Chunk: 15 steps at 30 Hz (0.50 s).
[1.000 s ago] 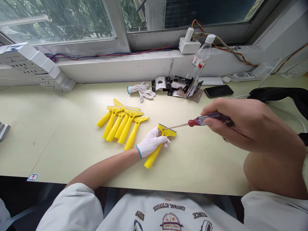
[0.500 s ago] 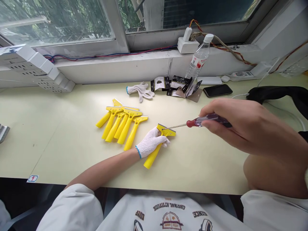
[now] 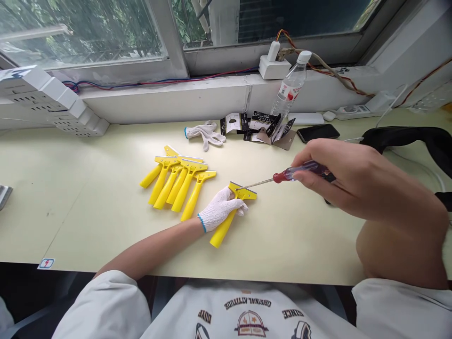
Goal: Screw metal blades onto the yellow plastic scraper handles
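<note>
Seven yellow scrapers (image 3: 221, 230) are counted, six of them grouped and one held; two hands (image 3: 348, 176), two white gloves (image 3: 209, 133), one screwdriver (image 3: 279, 177), one bottle (image 3: 290, 90) and one phone (image 3: 318, 133) are also seen.

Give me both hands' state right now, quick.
Left hand: gloved, closed around a yellow scraper.
Right hand: bare, closed on a red-collared screwdriver.

"The held scraper's (image 3: 223, 228) colour?"
"Yellow, like the scrapers (image 3: 177, 186) left of it."
"The screwdriver (image 3: 281, 177) on its right?"
"Red and see-through purple."
"The glove (image 3: 219, 210) around it?"
"White, edged blue."
</note>
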Tool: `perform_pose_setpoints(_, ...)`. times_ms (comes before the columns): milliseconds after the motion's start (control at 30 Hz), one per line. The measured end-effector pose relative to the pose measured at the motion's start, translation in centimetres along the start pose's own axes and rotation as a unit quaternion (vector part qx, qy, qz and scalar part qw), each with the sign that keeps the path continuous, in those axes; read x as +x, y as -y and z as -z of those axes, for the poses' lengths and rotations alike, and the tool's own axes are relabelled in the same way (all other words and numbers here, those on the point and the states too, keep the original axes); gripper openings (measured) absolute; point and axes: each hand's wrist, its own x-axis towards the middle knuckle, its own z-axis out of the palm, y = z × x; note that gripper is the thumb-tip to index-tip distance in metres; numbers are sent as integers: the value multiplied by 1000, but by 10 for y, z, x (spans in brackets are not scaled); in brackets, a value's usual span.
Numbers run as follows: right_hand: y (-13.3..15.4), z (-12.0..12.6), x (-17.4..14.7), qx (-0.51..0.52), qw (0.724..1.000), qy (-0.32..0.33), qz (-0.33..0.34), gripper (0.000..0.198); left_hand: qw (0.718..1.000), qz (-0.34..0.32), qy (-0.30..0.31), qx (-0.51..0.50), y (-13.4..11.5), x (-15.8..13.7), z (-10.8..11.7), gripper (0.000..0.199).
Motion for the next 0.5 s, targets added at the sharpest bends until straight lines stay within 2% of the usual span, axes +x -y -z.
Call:
perform_pose_setpoints(33,0,0,1,24,999,6,29,5,1000,1,1,1,0,0,0,34)
perform_pose_setpoints(100,-1,-2,1,31,999,-4,43,9,1000,1,3,4,0,0,1,34)
perform_pose_setpoints(233,-4,-12,-1,-86,992,-62,-71,30,1000,0,2,6,1,0,2,35)
perform_pose_setpoints(300,-5,-14,0,-112,987,-71,-93,35,1000,0,2,4,1,1,1,35)
perform_pose_setpoints(367,-4,-13,1,-68,994,-62,-52,26,1000,0,5,5,1,1,1,35)
perform_pose_setpoints(467,-4,-8,3,21,998,-38,47,3,1000,-1,7,9,1,1,1,34)
perform_pose_setpoints(500,-3,-7,2,44,996,-30,76,9,1000,-2,6,10,1,1,1,34)
